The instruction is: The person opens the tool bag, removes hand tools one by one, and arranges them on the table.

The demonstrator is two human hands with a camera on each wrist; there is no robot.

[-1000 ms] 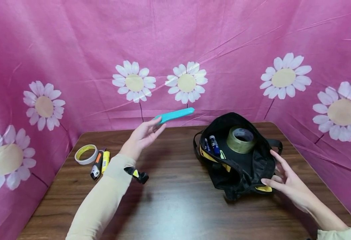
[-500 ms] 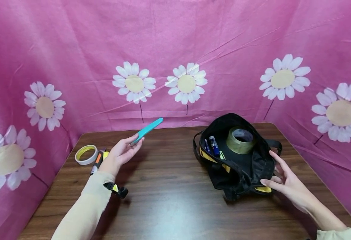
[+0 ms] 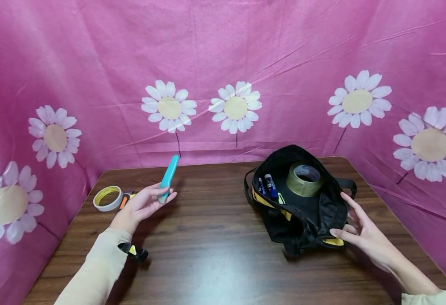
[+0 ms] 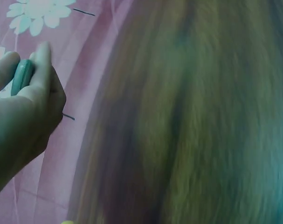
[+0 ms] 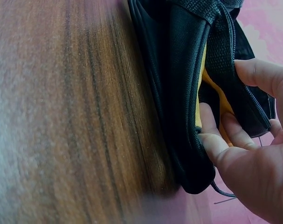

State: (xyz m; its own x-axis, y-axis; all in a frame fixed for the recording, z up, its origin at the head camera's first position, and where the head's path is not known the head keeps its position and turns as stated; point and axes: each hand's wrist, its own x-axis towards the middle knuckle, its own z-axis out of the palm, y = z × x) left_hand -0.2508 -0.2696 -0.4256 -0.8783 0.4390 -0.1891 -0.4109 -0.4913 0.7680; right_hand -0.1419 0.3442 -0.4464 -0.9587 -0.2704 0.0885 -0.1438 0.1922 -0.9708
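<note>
My left hand (image 3: 143, 205) holds a slim, flat teal tool (image 3: 168, 178) above the table, pinched between thumb and fingers. Its kind is not clear; it points up and away from me. In the left wrist view only a short end of the teal tool (image 4: 22, 77) shows between the fingers. At the right, my right hand (image 3: 373, 239) grips the edge of a black bag (image 3: 274, 224) with yellow lining, its mouth gaping upward. The right wrist view has the thumb on the bag's rim (image 5: 192, 154) and fingers inside the fold.
Inside the bag lie a wide tape roll (image 3: 299, 187), a blue-and-white tube (image 3: 271, 186) and smaller things. A white tape roll (image 3: 106, 208) sits at the table's left, beside an orange-and-grey cutter (image 3: 124, 201) partly hidden by my hand. A pink flowered cloth (image 3: 207, 55) hangs behind.
My left hand has moved left and toward me with the teal tool, which has turned more upright. The right hand stays on the bag.
</note>
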